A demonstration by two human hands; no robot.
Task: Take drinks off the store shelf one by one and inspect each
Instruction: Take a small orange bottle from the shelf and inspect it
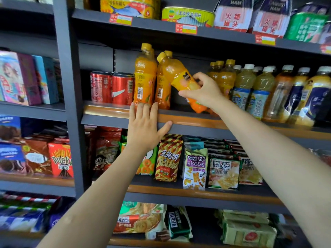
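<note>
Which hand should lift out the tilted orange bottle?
Right. The right hand already grips the tilted orange bottle; the left hand lies flat on the shelf edge, holding nothing.

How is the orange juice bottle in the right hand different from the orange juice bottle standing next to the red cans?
The orange juice bottle with a yellow cap in the right hand is tilted, cap leaning left; the orange juice bottle beside the red cans stands upright. The first is gripped around its middle; the second is not gripped, though the left hand rests just below it. Both have yellow caps and orange labels.
</note>
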